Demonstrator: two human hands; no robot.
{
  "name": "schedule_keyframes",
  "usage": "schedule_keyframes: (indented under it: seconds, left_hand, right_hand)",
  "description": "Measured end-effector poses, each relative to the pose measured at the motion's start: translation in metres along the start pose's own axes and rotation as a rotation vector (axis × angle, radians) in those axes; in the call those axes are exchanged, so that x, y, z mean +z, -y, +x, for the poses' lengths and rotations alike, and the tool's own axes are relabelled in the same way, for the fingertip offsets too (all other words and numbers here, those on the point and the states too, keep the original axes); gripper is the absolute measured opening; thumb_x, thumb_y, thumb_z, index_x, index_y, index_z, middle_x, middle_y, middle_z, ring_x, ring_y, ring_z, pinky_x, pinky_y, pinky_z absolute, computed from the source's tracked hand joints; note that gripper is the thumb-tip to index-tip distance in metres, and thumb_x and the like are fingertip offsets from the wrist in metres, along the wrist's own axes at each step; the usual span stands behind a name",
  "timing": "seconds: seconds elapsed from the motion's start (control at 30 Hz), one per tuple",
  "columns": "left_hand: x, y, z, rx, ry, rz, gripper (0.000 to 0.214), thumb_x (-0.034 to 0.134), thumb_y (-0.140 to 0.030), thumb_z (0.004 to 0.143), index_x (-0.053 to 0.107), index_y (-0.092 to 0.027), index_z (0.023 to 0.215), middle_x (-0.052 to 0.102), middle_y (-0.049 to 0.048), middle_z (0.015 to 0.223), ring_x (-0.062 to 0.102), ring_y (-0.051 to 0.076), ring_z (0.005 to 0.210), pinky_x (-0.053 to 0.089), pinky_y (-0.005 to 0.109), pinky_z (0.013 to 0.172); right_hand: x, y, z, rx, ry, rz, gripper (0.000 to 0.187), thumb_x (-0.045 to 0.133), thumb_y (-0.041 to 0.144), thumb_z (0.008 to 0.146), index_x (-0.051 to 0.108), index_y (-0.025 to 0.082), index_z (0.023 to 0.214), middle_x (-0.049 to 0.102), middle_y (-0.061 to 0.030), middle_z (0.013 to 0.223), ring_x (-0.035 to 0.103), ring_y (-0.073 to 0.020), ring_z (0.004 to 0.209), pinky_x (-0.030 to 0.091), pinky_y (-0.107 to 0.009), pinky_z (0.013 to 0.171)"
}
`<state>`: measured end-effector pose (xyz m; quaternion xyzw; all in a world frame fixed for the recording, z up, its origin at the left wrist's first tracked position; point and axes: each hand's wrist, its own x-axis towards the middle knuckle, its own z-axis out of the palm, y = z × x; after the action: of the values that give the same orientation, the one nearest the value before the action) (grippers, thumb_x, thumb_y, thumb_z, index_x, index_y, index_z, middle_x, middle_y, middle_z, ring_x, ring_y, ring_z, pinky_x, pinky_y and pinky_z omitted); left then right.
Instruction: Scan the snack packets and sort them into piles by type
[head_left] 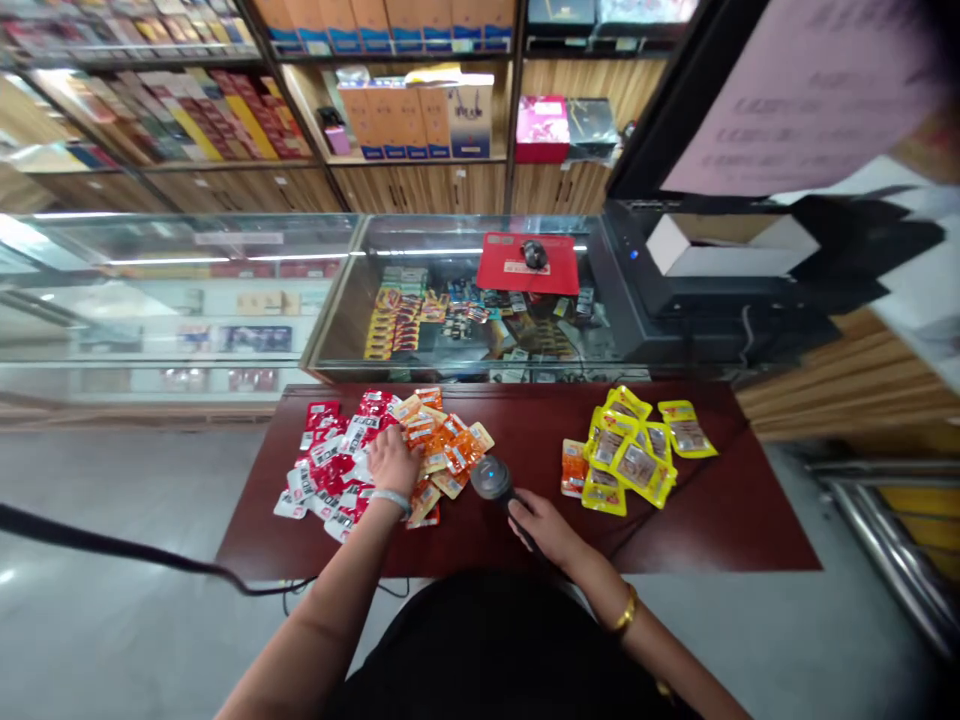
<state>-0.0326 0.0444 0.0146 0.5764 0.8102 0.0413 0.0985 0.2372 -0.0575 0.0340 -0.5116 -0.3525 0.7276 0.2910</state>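
Note:
My left hand (393, 459) rests palm down on a heap of small snack packets, where the red packets (330, 470) meet the orange packets (448, 445); its fingers curl over the pile, and I cannot see whether they pinch one. My right hand (545, 527) grips the handle of a black barcode scanner (490, 478), whose head points at the orange packets. A second pile of yellow packets (637, 450) lies to the right, with one orange packet (573, 468) at its left edge.
The packets lie on a dark red table (712, 530). Behind it stands a glass display counter (465, 300) with a red mouse pad and mouse (532, 258) and a black till unit (720, 290). Shelves of boxes line the back wall. A black cable (112, 545) trails left.

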Motion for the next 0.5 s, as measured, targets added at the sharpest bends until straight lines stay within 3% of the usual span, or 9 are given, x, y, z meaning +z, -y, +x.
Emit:
schedule_keyframes:
  seconds: [0.17,0.27,0.37,0.43,0.5]
  left_hand:
    - [0.009,-0.06,-0.014,0.23,0.036,-0.008,0.043,0.055,-0.034,0.084,0.053,-0.021,0.125,0.054,0.0133,0.131,0.044,0.032,0.125,0.033,0.045,0.106]
    - [0.029,-0.105,-0.019,0.374,0.157,-0.124,0.035,0.058,-0.029,0.084,0.06,-0.021,0.118,0.06,0.0122,0.125,0.05,0.029,0.122,0.037,0.041,0.105]
    - [0.058,-0.152,-0.028,0.371,0.479,-0.382,0.027,0.06,-0.022,0.083,0.064,-0.02,0.11,0.069,0.0082,0.11,0.064,0.02,0.104,0.047,0.03,0.093]
    - [0.076,-0.18,-0.038,0.216,0.745,-0.543,0.023,0.061,-0.02,0.083,0.065,-0.018,0.105,0.073,0.0059,0.096,0.067,0.015,0.082,0.051,0.025,0.075]
    - [0.091,-0.202,-0.05,0.048,0.936,-0.636,0.018,0.062,-0.021,0.082,0.066,-0.015,0.099,0.072,0.0026,0.08,0.062,0.01,0.06,0.046,0.021,0.057]
  right_hand:
    - [-0.023,-0.013,-0.014,-0.008,-0.081,0.049,0.059,0.059,0.073,0.075,0.057,0.018,0.096,0.051,0.0071,0.055,0.039,-0.0072,0.04,0.03,-0.02,0.039]
    - [-0.039,-0.024,-0.025,-0.008,-0.139,0.086,0.059,0.057,0.075,0.075,0.055,0.019,0.094,0.05,0.0076,0.054,0.038,-0.0067,0.038,0.028,-0.02,0.038]
    - [-0.056,-0.033,-0.039,0.004,-0.198,0.124,0.06,0.058,0.076,0.073,0.054,0.019,0.091,0.05,0.0077,0.053,0.038,-0.0068,0.039,0.028,-0.02,0.038]
    - [-0.068,-0.037,-0.049,0.018,-0.236,0.153,0.061,0.058,0.077,0.072,0.054,0.019,0.091,0.049,0.0078,0.052,0.037,-0.0067,0.038,0.027,-0.02,0.038]
    - [-0.08,-0.041,-0.058,0.031,-0.279,0.188,0.063,0.059,0.077,0.07,0.054,0.018,0.093,0.049,0.0082,0.052,0.036,-0.0064,0.038,0.027,-0.02,0.038]
